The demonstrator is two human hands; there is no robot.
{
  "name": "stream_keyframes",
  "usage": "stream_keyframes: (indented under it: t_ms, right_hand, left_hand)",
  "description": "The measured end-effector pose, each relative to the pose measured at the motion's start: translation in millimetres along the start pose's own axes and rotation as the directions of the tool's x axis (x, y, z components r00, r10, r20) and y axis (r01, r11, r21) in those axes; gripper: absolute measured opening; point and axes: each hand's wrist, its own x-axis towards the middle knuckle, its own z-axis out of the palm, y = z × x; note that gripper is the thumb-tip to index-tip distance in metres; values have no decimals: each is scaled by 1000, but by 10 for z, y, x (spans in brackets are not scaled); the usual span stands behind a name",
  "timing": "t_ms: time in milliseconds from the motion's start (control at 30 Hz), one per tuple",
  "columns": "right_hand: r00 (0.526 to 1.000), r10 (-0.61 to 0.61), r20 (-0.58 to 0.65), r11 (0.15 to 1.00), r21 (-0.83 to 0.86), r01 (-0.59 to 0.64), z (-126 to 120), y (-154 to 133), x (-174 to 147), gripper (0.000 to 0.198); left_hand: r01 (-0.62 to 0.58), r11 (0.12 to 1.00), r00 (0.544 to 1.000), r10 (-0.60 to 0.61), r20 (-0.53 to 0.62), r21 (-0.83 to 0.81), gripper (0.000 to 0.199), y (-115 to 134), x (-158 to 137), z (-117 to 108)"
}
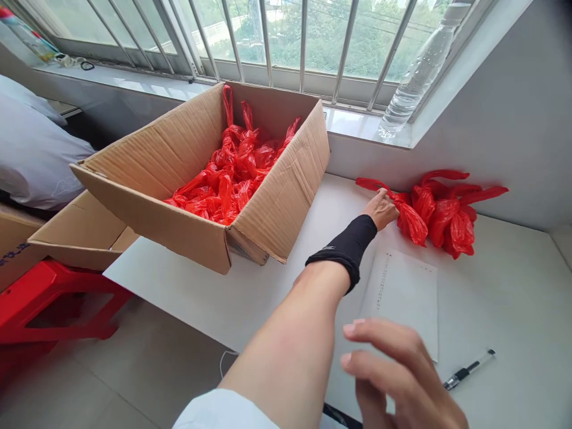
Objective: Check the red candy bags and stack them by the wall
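My left hand (381, 208), with a black wristband (342, 253) behind it, reaches across the white table. Its fingers are closed on the tied top of a red plastic bag (410, 221), whose loop sticks out to the left. Against that bag, by the wall, lie several more knotted red plastic bags (451, 220). My right hand (402, 372) is nearer to me, over the table's front part, fingers bent but apart and holding nothing. Beneath and beyond it lies a white sheet of paper (404, 295) with handwriting, and a pen (469, 370) rests to its right.
A large open cardboard box (272, 196) with many red bags inside stands on the table (196, 292) by the barred window. A clear plastic bottle (417, 74) is on the sill. At left are a second box (84, 229), a red stool (62, 304) and a person's pale clothing (36, 149).
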Motion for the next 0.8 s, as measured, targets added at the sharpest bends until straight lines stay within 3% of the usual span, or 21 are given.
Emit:
stream_keyframes:
  t_ms: [67, 133, 233, 333, 400, 533, 633, 700, 800]
  right_hand:
    - [999, 10, -30, 995, -95, -13, -109, 390, 199, 25]
    - [977, -34, -210, 973, -232, -16, -254, 877, 505, 22]
    - [918, 48, -393, 906, -371, -206, -635, 1751, 1019, 25]
    - [908, 260, -329, 790, -468, -396, -1134, 2608, 1326, 30]
    - [892, 310, -329, 725, -525, -446, -1343, 2983, 1377, 27]
    - [880, 367, -301, 680, -558, -475, -1347, 3222, 1340, 26]
    - [887, 382, -259, 678, -574, -459, -1263, 3211, 1326, 26]
    - [893, 388, -227, 677, -588, -443, -1231, 3188, 1335, 25]
    - [900, 397, -181, 674, -608, -420, -1201, 3153, 1354, 25]
  left_hand:
    - [68, 992, 997, -72, -30, -106, 20, 125, -107, -151]
    - [120, 963, 988, -139, -63, -242, 17, 348, -284, -333]
    - [52, 874, 983, -131, -132, -484, 17, 657, -635, -565]
    - [-96, 715, 985, -32, -170, -692, 16, 884, -1025, -718]
    - [-98, 510, 995, 21, -101, -854, 17, 1063, -1328, -830]
    - [-97, 343, 976, 215, -22, -934, 13, 1473, -1827, -998]
    - [-138, 248, 934, 354, -43, -959, 7, 1693, -1968, -987]
    - [-203, 220, 924, 364, -113, -954, 4, 1779, -2001, -958]
    - [-287, 244, 927, 316, -203, -926, 12, 1846, -2045, -957]
